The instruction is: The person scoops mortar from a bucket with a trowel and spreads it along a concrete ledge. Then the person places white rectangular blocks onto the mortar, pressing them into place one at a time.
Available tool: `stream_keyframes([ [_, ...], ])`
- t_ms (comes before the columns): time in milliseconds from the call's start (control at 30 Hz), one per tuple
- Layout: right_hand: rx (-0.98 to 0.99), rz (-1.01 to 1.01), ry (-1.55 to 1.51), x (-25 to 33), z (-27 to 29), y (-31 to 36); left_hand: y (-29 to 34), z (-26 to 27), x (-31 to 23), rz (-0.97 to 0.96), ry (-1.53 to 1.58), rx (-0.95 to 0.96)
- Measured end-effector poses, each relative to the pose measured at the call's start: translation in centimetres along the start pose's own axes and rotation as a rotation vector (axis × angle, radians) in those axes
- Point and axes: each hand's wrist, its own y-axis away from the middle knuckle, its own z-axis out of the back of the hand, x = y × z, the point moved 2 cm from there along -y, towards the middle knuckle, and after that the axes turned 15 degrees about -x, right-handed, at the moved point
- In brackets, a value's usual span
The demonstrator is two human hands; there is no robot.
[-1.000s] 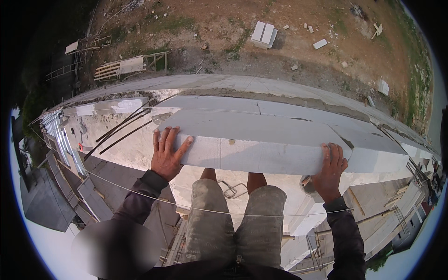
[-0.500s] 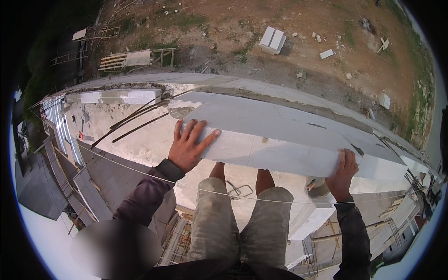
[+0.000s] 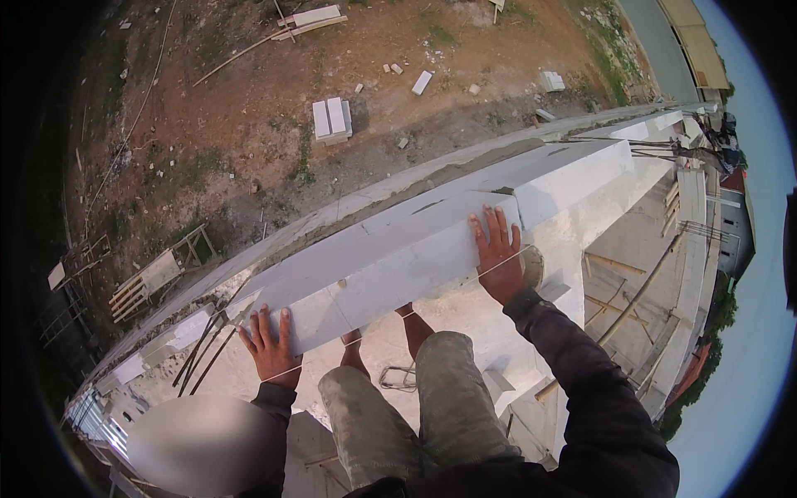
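A long pale grey building block [image 3: 390, 274] lies along the top of the wall in front of my legs. Its right end meets another white block [image 3: 573, 183] at a narrow seam. My left hand [image 3: 276, 353] rests at the block's left end, fingers spread and pointing up. Close to the seam, my right hand [image 3: 500, 257] lies on the block with its fingers stretched apart. Beside the right wrist shows the round rim of a bucket [image 3: 534, 266], partly hidden by the hand. A thin string [image 3: 320, 353] runs across the near side, passing both hands.
Dark steel rods [image 3: 203, 349] lie left of the block. A bent metal bar [image 3: 398, 378] sits on the pale ledge by my feet. Beyond the wall's outer edge, the ground lies far below with stacked blocks [image 3: 332, 120]. Timber poles [image 3: 639, 290] stretch below at right.
The view has swung round to the right. My left hand's fingers have slid off the block's top to its left end. My right hand remains near the seam, fingers now more spread.
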Motion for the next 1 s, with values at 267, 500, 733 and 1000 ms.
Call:
stream_keyframes([
  [267, -0.323, -1.348, -0.889, 3.7, -4.0, 8.8, -7.2, -0.4, -11.2, -0.209, 0.216, 0.048],
  [500, -0.681, -1.608, -1.243, 5.0, -9.1, 3.4, -9.5, -2.1, -13.8, -0.336, 0.054, 0.180],
  [733, -0.613, -1.617, -1.191, 5.4, -7.6, 1.6, -10.2, -2.8, -12.9, -0.375, 0.012, 0.152],
  [1000, -0.703, -1.576, -0.933, 6.1, -7.9, 0.5, -11.0, -2.6, -12.9, -0.375, 0.060, 0.151],
])
